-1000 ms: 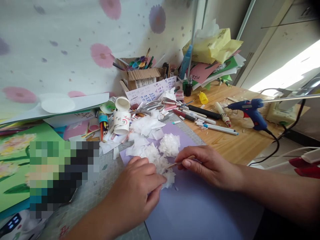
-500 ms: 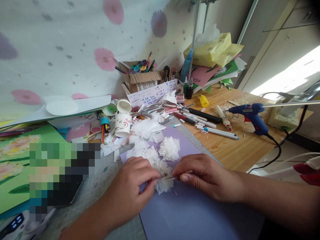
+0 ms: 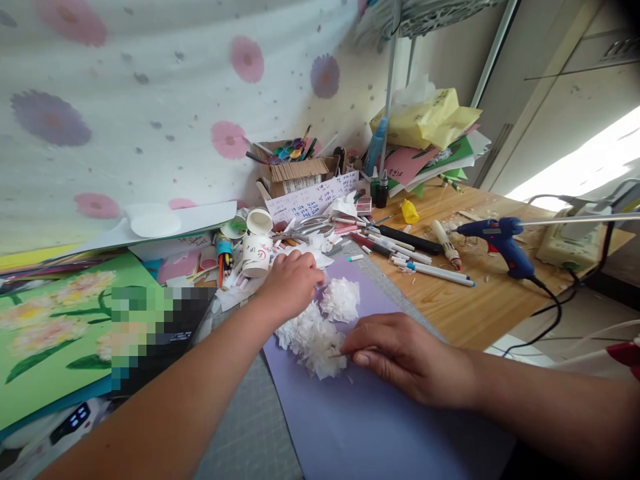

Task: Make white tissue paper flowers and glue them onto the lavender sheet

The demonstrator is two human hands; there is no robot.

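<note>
My right hand [image 3: 405, 357] pinches a thin wooden stick [image 3: 369, 349], whose tip lies against a white tissue-paper flower [image 3: 320, 343]. Over a heap of white tissue pieces [image 3: 320, 245], farther back, my left hand [image 3: 290, 283] has its fingers curled; anything in them is hidden. Between the hands sits another fluffy paper flower [image 3: 341, 299]. The ruffled white flowers rest on a sheet of purple paper [image 3: 345, 427], and my left hand covers part of the cluster.
A paper cup [image 3: 256, 257] stands beside the tissue heap. Markers [image 3: 435, 272] and a blue glue gun [image 3: 500, 240] lie on the wooden table to the right. At the left is a green flower picture [image 3: 45, 373]. A cardboard box [image 3: 295, 175] stands behind.
My left hand has left the lower flower and moved back to the tissue heap. My right hand stays by the flower with the stick. The view has tilted slightly.
</note>
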